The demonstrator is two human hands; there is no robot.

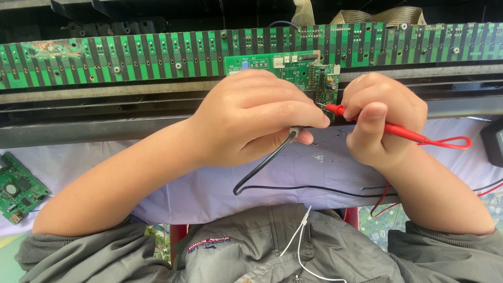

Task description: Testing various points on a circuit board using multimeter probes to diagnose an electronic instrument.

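Our right hand (380, 118) pinches the red probe (367, 119), lying left-right with its tip on the small green board (319, 84), while our left hand (251, 118), just beside, grips the black probe (294, 132).

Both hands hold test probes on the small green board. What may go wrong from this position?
1. The red probe in the right hand meets the small green board among closely packed parts; a slip might bridge two of them.
2. The left hand hides the black probe's tip, so its contact is hard to check.
3. The black wire loops near the arms and might snag.
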